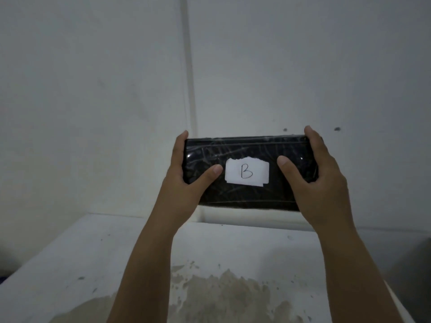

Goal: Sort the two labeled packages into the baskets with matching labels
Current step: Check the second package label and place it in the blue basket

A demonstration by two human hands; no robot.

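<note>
A black package (249, 150) wrapped in shiny plastic is held up in front of the wall, above the far end of the table. A white paper label (246, 171) on its near face reads "B". My left hand (186, 173) grips the package's left end, thumb on the front face beside the label. My right hand (319, 183) grips the right end the same way. No basket and no second package are in view.
A white table (81, 264) with a worn, brownish patch (221, 297) lies below my forearms. A white wall (93, 89) with a vertical seam (190, 66) rises behind it. A dark edge shows at the far right (423, 252).
</note>
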